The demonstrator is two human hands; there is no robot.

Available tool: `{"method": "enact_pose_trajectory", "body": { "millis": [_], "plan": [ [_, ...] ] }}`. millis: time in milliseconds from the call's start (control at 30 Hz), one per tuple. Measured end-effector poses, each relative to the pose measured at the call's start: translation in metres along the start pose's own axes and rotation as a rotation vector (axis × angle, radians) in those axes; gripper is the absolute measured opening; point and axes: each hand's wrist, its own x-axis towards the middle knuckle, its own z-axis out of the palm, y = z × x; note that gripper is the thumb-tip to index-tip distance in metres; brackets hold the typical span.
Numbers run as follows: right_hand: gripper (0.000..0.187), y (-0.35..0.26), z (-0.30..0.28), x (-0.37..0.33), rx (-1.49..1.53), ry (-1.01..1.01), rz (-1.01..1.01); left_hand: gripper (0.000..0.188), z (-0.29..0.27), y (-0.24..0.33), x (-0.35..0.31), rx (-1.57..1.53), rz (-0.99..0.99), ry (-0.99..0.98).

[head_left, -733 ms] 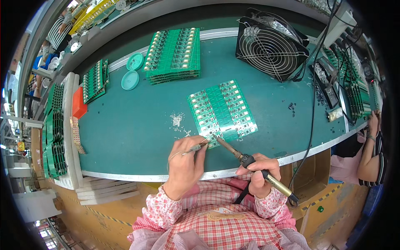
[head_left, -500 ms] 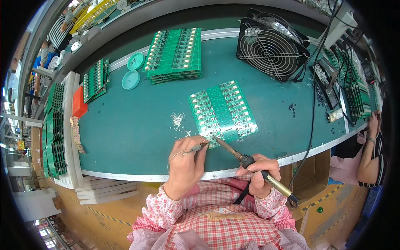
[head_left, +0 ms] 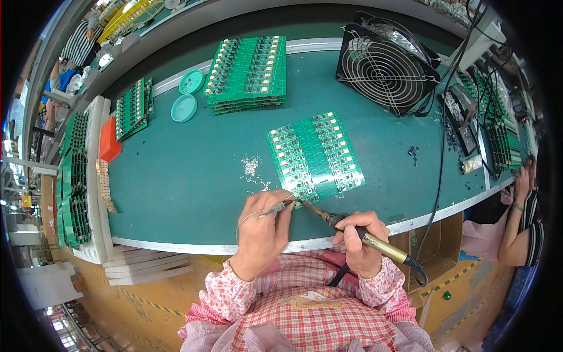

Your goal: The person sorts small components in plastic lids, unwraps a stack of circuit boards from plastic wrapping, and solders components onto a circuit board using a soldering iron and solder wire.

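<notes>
A green circuit board panel [head_left: 316,149] with two columns of small parts lies on the bench in front of me. My left hand [head_left: 261,232] is closed at its near left corner, pinching a thin solder wire [head_left: 248,216] that passes by a small grey sleeve [head_left: 272,209]. The wire loops back over the hand. In my right hand [head_left: 365,240] is a soldering iron [head_left: 384,249] with a gold-coloured handle, gripped like a pen. Its tip meets the board's near edge beside my left fingertips; whether it touches a joint is too small to tell.
Loose tiny pale parts [head_left: 251,167] lie left of the board. Behind are a board stack [head_left: 246,73], turquoise lids [head_left: 184,108] and a black fan [head_left: 384,70]. An orange box [head_left: 109,141] stands left. The iron's cord [head_left: 441,176] crosses at right, near another person's arm [head_left: 516,226].
The soldering iron's tip has moved down and slightly left, closer to my left fingertips, and its handle lies flatter. My left hand stays nearly in place. The view has shifted slightly.
</notes>
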Motion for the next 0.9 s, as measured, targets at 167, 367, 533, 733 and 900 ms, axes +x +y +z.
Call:
{"method": "enact_pose_trajectory", "body": {
  "millis": [167, 367, 533, 733, 900],
  "plan": [
    [0.004, -0.003, 0.002, 0.005, -0.073, -0.015, -0.041, 0.022, 0.0, -0.001, 0.0, -0.003, 0.001, -0.007],
    [0.005, 0.002, 0.001, 0.01, -0.119, -0.064, -0.208, 0.022, 0.001, -0.002, 0.0, -0.005, 0.014, 0.003],
    [0.006, 0.0, 0.001, 0.009, -0.126, -0.07, -0.21, 0.022, 0.001, -0.002, 0.0, -0.005, 0.008, -0.003],
    [0.01, -0.008, 0.001, 0.009, -0.165, -0.117, -0.143, 0.022, -0.001, -0.002, 0.0, 0.006, 0.005, -0.003],
    [0.015, -0.022, 0.004, 0.016, -0.236, -0.157, -0.229, 0.021, 0.0, -0.001, 0.001, 0.007, 0.014, -0.007]
  ]
}}
